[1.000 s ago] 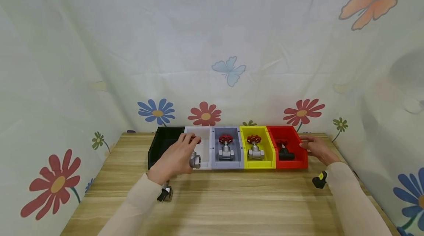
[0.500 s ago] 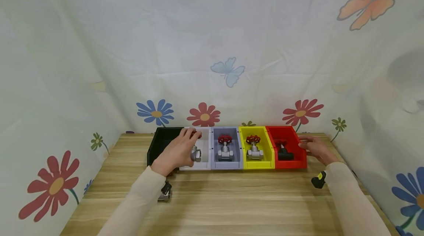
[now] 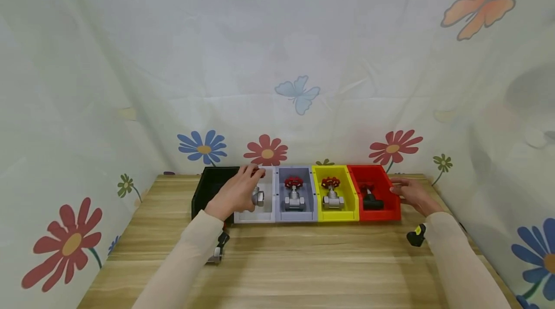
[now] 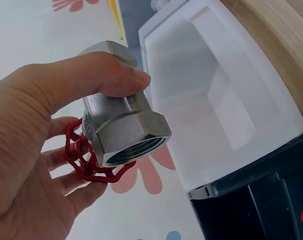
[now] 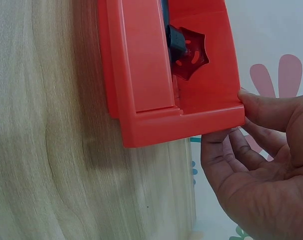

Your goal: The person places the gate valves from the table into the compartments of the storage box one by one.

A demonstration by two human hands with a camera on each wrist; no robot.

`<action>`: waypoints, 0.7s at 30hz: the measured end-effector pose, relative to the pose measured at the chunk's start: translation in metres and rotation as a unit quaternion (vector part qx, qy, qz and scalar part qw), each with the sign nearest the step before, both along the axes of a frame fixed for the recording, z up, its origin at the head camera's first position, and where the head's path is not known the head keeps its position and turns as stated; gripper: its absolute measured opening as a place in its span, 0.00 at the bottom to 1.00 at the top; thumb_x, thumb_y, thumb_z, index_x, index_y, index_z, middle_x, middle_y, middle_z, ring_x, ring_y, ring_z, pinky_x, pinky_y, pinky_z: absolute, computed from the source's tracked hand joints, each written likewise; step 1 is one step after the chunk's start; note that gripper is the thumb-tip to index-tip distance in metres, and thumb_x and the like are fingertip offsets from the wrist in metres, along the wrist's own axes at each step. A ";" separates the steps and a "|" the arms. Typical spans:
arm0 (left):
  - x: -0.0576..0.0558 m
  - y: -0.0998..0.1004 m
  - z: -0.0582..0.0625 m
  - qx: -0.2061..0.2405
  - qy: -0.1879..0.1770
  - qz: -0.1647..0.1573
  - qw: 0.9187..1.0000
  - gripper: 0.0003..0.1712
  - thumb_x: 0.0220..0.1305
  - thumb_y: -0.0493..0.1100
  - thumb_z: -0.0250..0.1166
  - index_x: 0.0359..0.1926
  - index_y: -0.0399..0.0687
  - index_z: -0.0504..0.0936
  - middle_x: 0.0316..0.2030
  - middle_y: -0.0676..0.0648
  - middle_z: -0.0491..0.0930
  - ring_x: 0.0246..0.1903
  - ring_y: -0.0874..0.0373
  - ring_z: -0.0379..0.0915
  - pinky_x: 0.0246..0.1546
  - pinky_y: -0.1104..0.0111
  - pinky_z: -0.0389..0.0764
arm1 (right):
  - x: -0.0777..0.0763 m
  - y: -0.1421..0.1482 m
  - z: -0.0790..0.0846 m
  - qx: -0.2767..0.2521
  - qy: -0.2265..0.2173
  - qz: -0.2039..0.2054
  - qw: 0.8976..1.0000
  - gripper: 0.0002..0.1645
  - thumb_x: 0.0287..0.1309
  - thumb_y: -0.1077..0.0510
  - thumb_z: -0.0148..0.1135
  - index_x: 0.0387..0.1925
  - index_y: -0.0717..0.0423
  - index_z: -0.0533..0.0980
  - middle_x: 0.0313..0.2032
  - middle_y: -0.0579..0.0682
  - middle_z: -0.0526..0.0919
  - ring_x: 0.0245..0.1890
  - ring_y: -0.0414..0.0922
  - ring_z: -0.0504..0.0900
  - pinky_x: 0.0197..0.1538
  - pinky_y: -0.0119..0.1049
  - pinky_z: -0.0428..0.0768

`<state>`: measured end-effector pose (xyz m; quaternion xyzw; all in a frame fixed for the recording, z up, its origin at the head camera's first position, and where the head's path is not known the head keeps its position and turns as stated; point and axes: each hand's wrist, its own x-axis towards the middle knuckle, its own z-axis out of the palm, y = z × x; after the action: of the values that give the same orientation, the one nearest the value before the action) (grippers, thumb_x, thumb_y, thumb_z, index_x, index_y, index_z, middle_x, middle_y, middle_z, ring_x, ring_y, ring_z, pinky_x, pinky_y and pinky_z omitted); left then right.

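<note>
My left hand (image 3: 235,195) grips a silver gate valve (image 4: 126,132) with a red handwheel. The thumb lies across the metal body, and the other fingers are round the handwheel (image 4: 86,160). The valve hangs over the white bin (image 4: 231,95), its threaded opening facing the left wrist camera. At the far right of the row, my right hand (image 3: 414,194) pinches the outer wall of the red bin (image 5: 146,65), thumb at the rim and fingers against the outside. Inside that bin lies a black valve (image 3: 372,201) with a red handwheel (image 5: 194,52).
Between the white and red bins stand a grey bin (image 3: 297,216) and a yellow bin (image 3: 340,216), each holding a silver valve. A black bin (image 3: 201,198) ends the row at left. Another valve (image 3: 215,253) lies on the wooden table (image 3: 325,270), partly behind the left sleeve.
My left hand has moved a little to the right and farther back over the white bin, carrying the gate valve. The right hand stays at the red bin.
</note>
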<state>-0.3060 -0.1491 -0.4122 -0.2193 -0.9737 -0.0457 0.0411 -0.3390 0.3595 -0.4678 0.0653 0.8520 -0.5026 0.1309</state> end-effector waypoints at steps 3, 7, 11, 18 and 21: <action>-0.005 0.002 -0.004 0.006 -0.010 0.004 1.000 0.59 0.36 0.43 0.83 0.71 0.53 0.63 0.68 0.44 0.61 0.65 0.47 0.58 0.58 0.54 0.79 | 0.000 0.000 0.000 -0.005 -0.003 -0.005 1.000 0.32 0.71 0.59 0.50 0.71 0.68 0.57 0.66 0.71 0.67 0.55 0.56 0.78 0.59 0.51 0.80; -0.010 0.003 -0.008 0.011 -0.021 0.008 1.000 0.59 0.36 0.43 0.83 0.71 0.52 0.63 0.69 0.43 0.60 0.65 0.47 0.58 0.57 0.54 0.80 | 0.000 0.000 0.000 -0.005 -0.001 -0.009 1.000 0.31 0.71 0.59 0.50 0.71 0.67 0.58 0.65 0.70 0.68 0.54 0.55 0.79 0.59 0.51 0.80; -0.014 0.003 -0.012 0.014 -0.030 0.012 0.999 0.59 0.37 0.42 0.83 0.72 0.52 0.62 0.69 0.43 0.60 0.65 0.47 0.58 0.57 0.54 0.80 | 0.001 0.000 0.000 -0.003 0.002 -0.008 1.000 0.31 0.71 0.59 0.50 0.71 0.67 0.58 0.65 0.70 0.68 0.54 0.54 0.79 0.59 0.51 0.80; -0.019 0.004 -0.020 0.009 -0.039 0.015 0.999 0.59 0.38 0.41 0.82 0.72 0.53 0.62 0.67 0.44 0.61 0.65 0.47 0.58 0.57 0.55 0.81 | 0.002 -0.001 0.001 -0.005 -0.002 -0.008 1.000 0.32 0.71 0.59 0.50 0.71 0.67 0.58 0.67 0.71 0.66 0.57 0.57 0.77 0.59 0.51 0.80; -0.021 0.004 -0.024 0.006 -0.037 0.013 0.999 0.58 0.38 0.41 0.81 0.71 0.52 0.62 0.66 0.44 0.62 0.65 0.46 0.58 0.57 0.55 0.80 | 0.002 -0.001 0.001 -0.005 -0.003 -0.008 1.000 0.32 0.71 0.59 0.49 0.71 0.67 0.58 0.67 0.71 0.65 0.58 0.59 0.76 0.60 0.52 0.79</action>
<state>-0.3269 -0.1454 -0.4360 -0.2045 -0.9771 -0.0586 0.0070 -0.3367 0.3585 -0.4665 0.0727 0.8487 -0.5075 0.1296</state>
